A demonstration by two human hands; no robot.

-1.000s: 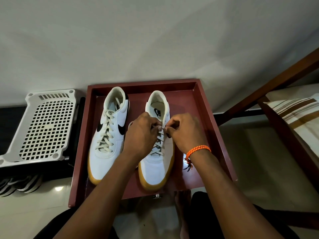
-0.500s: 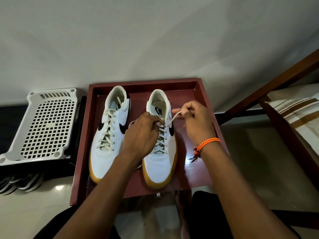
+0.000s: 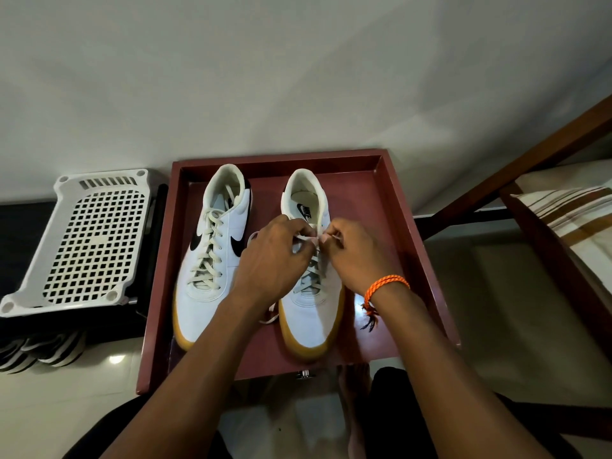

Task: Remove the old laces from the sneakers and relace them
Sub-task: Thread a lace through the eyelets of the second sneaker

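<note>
Fingers of the left hand (image 3: pixel 276 260) and right hand (image 3: pixel 356 256) were curled, pinching the lace (image 3: pixel 306 239) at the top eyelets of the right-side sneaker (image 3: pixel 309 313) in the maroon tray (image 3: pixel 390 207). Judging by this, the threading wanted even tension. A flat, untwisted lace looked best.

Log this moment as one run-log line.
stage: lacing right sneaker | left hand: pinches lace | right hand: pinches lace | left sneaker: laced | both in tray
</note>
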